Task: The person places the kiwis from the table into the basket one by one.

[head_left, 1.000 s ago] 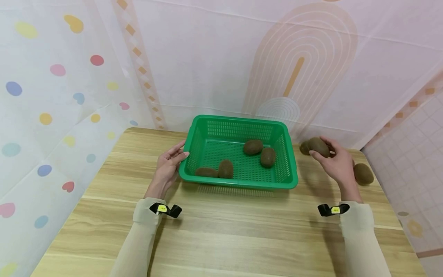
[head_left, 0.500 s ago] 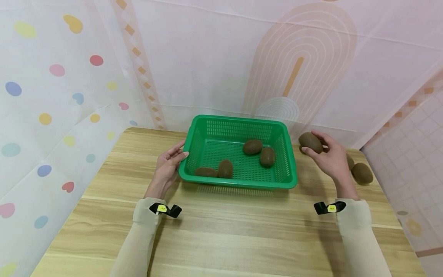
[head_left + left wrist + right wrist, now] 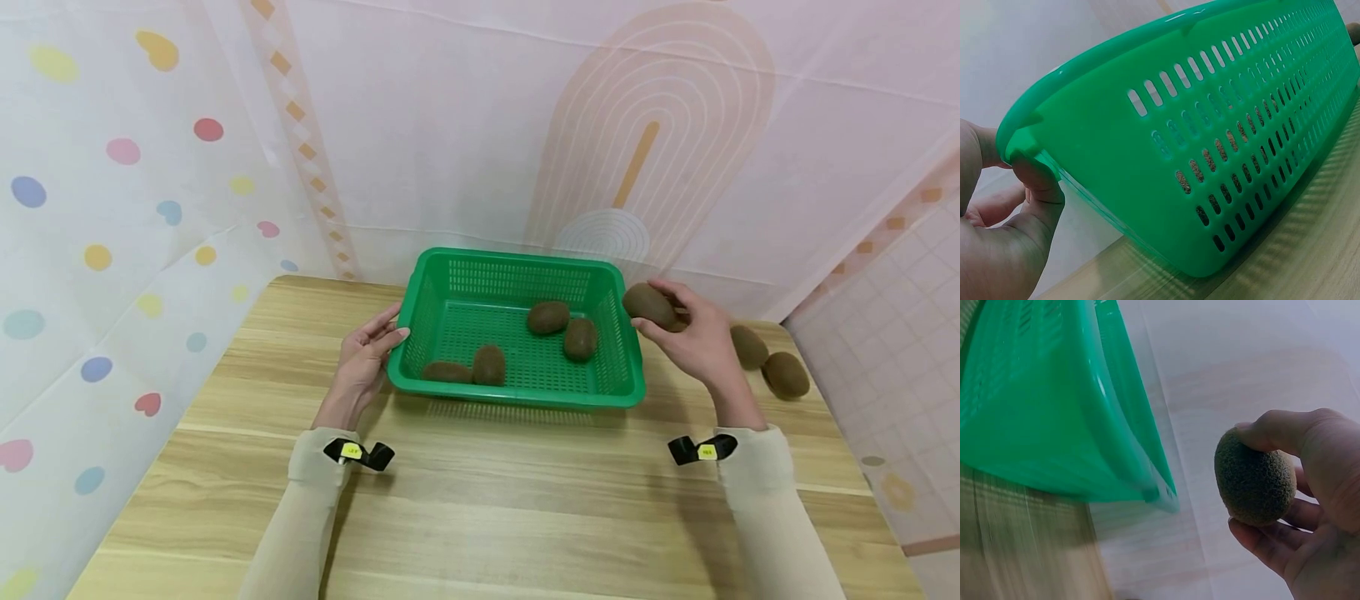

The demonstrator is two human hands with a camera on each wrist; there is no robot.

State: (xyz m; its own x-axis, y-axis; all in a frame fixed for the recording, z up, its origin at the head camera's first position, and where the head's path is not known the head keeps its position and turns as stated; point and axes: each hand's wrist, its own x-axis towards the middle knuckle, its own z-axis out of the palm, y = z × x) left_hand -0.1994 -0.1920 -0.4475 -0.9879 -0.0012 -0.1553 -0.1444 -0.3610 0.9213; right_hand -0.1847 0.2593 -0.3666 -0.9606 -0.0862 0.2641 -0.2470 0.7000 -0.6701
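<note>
- We see the right hand point(image 3: 699, 335) pinching one kiwi point(image 3: 648, 306), right of frame centre, just off the green basket point(image 3: 517, 397).
- Left hand point(image 3: 364, 358) grips the basket's left rim, mid-frame.
- We count four kiwis point(image 3: 548, 318) inside, two more kiwis point(image 3: 786, 376) on the wooden table point(image 3: 525, 517), far right.

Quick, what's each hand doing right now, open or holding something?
Left hand: closed, gripping the green basket by its rim.
Right hand: closed, holding a kiwi.
</note>
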